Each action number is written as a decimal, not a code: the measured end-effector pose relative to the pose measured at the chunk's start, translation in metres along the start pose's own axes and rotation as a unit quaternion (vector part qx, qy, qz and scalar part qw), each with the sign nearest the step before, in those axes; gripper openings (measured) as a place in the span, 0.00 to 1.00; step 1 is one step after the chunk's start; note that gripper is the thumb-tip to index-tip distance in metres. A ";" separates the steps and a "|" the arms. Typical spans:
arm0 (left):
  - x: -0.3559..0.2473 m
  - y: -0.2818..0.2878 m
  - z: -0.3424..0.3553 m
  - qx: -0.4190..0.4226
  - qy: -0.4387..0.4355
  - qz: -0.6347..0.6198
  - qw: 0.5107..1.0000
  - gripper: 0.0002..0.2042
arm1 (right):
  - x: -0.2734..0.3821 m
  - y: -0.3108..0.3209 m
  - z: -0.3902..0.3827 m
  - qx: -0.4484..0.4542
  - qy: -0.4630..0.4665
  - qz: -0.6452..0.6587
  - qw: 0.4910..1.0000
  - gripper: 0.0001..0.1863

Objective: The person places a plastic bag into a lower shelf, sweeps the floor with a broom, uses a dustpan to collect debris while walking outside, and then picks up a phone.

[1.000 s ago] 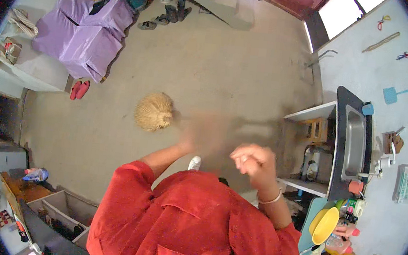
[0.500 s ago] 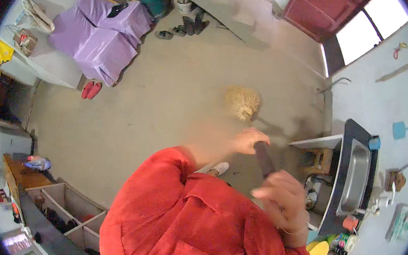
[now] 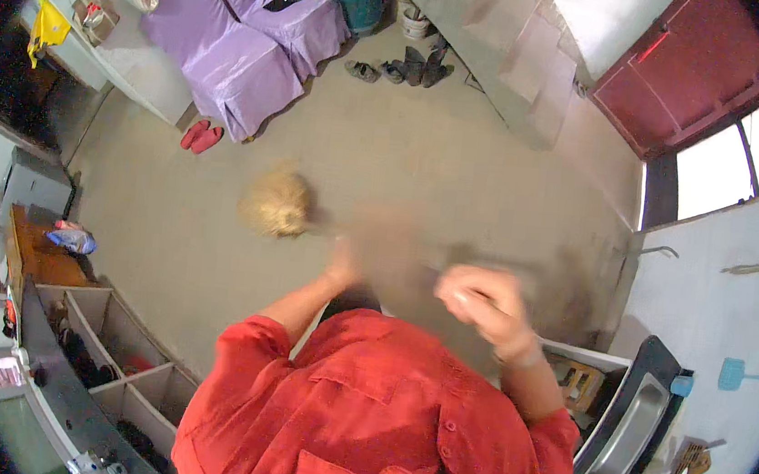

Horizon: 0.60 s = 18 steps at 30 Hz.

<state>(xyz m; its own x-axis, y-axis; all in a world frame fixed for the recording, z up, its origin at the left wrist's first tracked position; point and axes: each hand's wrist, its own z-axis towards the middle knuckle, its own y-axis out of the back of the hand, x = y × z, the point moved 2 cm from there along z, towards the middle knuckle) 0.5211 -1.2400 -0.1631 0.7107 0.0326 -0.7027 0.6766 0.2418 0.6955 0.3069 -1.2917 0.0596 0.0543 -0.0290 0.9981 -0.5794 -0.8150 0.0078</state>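
A straw broom [image 3: 278, 203] with a pale yellow, bushy head is on the floor ahead and left of me. Its handle runs rightward from the head, and its middle is lost in a blurred patch. My left hand [image 3: 344, 261] is closed round the handle nearer the straw; its fingers are smeared. Farther right, my right hand [image 3: 481, 303] is closed in a fist at the upper end of the handle. Both arms come out of red sleeves.
A sofa under a purple cover [image 3: 248, 87] stands far left, with red slippers [image 3: 202, 137] before it. Several dark shoes [image 3: 405, 68] lie by the stairs [image 3: 515, 58]. A sink counter [image 3: 631, 426] is at right, and an open compartment shelf [image 3: 118, 340] at near left.
The broom head has swung from right of centre to the left across the floor. My left hand has moved left with it, and my right hand has shifted up and slightly left.
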 end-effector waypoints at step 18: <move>0.003 -0.053 0.248 0.297 -0.083 -0.370 0.876 0.20 | 0.073 0.071 0.171 -0.305 -0.093 -0.170 0.932 0.07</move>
<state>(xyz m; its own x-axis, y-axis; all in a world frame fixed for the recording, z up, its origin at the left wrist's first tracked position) 0.5351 -1.4930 -0.1651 0.0204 -0.0729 -0.9971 0.9098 -0.4123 0.0487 0.4088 -1.4508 0.1229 0.4264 0.0259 0.9042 -0.8547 -0.3156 0.4121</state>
